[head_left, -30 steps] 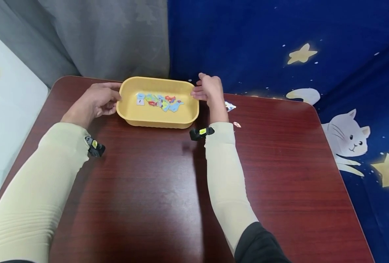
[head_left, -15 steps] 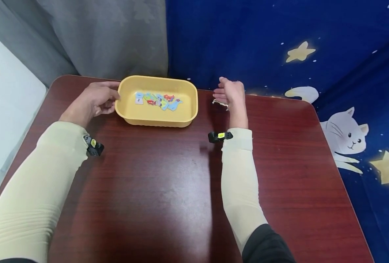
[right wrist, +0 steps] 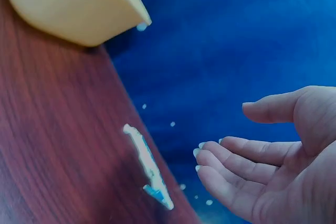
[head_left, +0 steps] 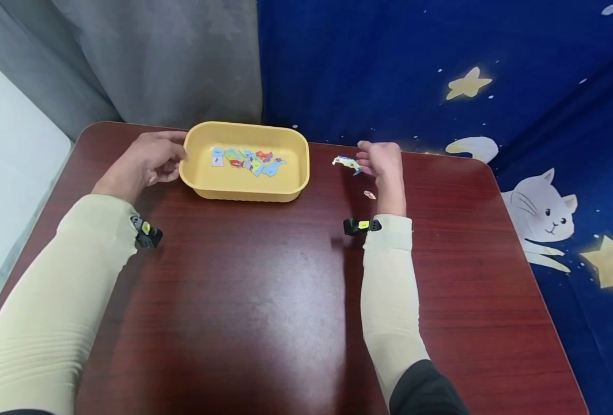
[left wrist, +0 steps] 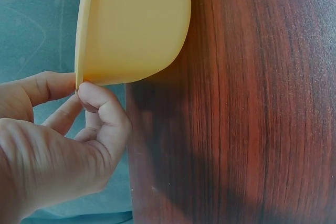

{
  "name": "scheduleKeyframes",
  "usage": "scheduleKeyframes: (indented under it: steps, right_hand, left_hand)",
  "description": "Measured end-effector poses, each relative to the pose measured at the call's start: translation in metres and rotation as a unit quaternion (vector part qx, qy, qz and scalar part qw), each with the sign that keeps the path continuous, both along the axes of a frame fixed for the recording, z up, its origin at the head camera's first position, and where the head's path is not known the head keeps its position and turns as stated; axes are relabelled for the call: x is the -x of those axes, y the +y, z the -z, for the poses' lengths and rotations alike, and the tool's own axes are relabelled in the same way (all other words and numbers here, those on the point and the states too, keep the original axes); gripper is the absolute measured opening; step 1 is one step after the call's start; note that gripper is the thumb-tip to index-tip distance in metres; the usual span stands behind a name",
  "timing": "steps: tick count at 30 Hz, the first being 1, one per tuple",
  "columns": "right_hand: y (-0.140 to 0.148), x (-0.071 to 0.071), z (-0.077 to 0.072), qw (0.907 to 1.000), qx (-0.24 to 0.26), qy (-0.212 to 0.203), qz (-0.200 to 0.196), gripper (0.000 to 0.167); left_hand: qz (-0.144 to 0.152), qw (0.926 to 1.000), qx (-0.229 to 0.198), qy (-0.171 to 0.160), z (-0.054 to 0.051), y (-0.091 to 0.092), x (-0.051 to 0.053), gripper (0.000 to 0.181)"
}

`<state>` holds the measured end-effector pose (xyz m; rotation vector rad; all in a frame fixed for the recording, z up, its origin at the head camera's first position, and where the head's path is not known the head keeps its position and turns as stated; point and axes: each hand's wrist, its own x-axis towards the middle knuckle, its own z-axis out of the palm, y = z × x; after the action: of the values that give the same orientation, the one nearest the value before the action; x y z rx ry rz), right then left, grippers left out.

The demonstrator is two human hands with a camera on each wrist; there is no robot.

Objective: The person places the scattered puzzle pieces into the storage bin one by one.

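Note:
A yellow plastic basin (head_left: 244, 193) stands near the table's back edge, with several colourful flat cut-out pieces (head_left: 256, 163) lying on its bottom. My left hand (head_left: 153, 157) pinches the basin's left rim between thumb and fingers; the left wrist view shows the yellow rim (left wrist: 80, 35) between them. Over the table to the right of the basin, my right hand (head_left: 384, 164) holds nothing, its fingers loosely extended. Beside its fingertips lies a cream-and-blue cut-out piece (head_left: 347, 164), also seen as a curved blurred piece (right wrist: 147, 166) in the right wrist view. A small pinkish piece (head_left: 370, 195) lies nearer the right wrist.
The dark red wooden table (head_left: 265, 300) runs up to a grey curtain (head_left: 171, 63) and a blue curtain (head_left: 348, 69) printed with stars and a cat. A white panel (head_left: 11, 173) stands at the left. Both wrists wear small black cameras.
My right hand has left the basin's right end and moved to the right, uncovering the cream-and-blue piece. The left hand stays at the basin's rim.

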<state>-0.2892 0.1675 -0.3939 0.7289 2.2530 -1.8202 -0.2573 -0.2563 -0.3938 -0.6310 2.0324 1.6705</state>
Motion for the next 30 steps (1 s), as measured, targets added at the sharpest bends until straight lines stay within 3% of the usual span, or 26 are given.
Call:
scheduleKeyframes:
  steps: [8, 20, 25, 30]
  right_hand:
    - [0.005, 0.009, 0.023, 0.9998, 0.005, -0.019, 0.004, 0.035]
    - [0.006, 0.016, 0.051, 0.9988, -0.047, -0.016, 0.006, 0.048]
    - [0.005, 0.02, 0.057, 0.9948, -0.1, -0.017, -0.005, 0.057]
    - [0.004, 0.021, 0.059, 0.9817, -0.186, -0.03, -0.03, 0.057]
  left_hand:
    - [-0.001, 1.0, 0.007, 0.003, 0.002, 0.0, -0.001, 0.056]
    - [-0.003, 1.0, 0.006, 0.004, 0.001, 0.001, 0.0, 0.056]
    - [-0.005, 0.9999, 0.008, 0.005, 0.001, 0.002, -0.001, 0.056]
    - [-0.005, 0.9999, 0.008, 0.005, 0.001, 0.001, -0.001, 0.055]
